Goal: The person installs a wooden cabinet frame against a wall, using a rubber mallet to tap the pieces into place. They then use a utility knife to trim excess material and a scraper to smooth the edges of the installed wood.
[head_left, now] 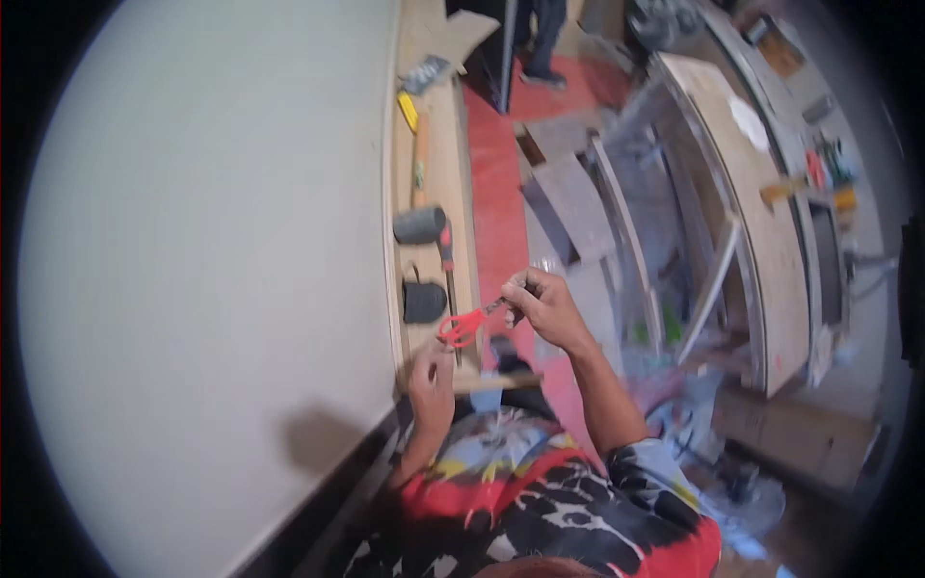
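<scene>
One pair of red-handled scissors [464, 328], held up in mid-air over the near end of the wooden ledge [447, 169] beside the pale wall [212, 241]. Dark end, apparently the blades, pinched between thumb and fingers of the right hand [547, 308], drawn together with hardly a gap; red loops pointing away from that grip, toward the left hand [433, 385]. Fingers of the left hand bent and right up by the loops; impossible to tell how far parted, or whether touching the plastic or just short of it.

By judgement, light and stiff, probably hard plastic at the loops and metal at the blades, with little risk of breaking. Perhaps slippery toward the blade end, narrow and possibly sharp there; liable to splay at the pivot if caught by one loop only. Best taken by the red loops, easy to hook, with both gathered together and skin kept off the cutting edges.

Along the ledge, a mallet [420, 225] with black head and wooden handle; right beside the head, a screwdriver [446, 249] with red-and-black grip and a long shaft passing behind the loops; nearer, a black block [424, 302] of unclear kind. Farther off, a yellow tool [408, 111], too small to name.
</scene>
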A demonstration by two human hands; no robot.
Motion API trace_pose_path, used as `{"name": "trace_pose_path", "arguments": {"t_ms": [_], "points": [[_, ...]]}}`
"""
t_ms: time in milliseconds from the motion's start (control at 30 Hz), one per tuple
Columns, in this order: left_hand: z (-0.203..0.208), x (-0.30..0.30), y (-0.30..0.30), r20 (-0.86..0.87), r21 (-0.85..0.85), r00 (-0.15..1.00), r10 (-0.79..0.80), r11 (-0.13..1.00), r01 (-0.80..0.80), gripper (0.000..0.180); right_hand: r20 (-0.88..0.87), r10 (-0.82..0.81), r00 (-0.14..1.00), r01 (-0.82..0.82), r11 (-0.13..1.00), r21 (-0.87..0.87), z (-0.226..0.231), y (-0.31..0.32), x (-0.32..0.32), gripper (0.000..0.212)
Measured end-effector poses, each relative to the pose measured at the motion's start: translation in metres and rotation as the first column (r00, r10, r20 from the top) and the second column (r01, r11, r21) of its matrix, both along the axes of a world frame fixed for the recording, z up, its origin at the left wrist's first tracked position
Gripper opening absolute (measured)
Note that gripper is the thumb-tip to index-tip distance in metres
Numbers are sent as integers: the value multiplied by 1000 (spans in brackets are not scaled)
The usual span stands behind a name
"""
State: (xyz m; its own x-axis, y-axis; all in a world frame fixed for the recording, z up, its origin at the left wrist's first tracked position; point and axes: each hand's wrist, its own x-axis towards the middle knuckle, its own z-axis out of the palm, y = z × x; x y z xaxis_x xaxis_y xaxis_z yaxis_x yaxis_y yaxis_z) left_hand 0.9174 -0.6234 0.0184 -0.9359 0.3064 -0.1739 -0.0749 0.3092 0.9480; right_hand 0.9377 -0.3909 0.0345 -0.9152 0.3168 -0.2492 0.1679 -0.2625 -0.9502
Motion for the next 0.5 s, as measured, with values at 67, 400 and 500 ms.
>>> {"name": "trace_pose_path", "arguments": {"t_ms": [67, 400, 500], "points": [[16, 8, -5, -24, 66, 998, -64, 996, 66, 34, 80, 17, 997, -13, 999, -42, 1, -31, 46, 18], [30, 62, -58, 295, 208, 799, -523, 852, 481, 31, -40, -363, 931, 348, 915, -203, 7, -137, 166, 25], [16, 65, -73, 299, 335, 775, -557, 822, 461, 33, -114, -431, 895, 368, 859, -356, -4, -161, 173, 28]]}}
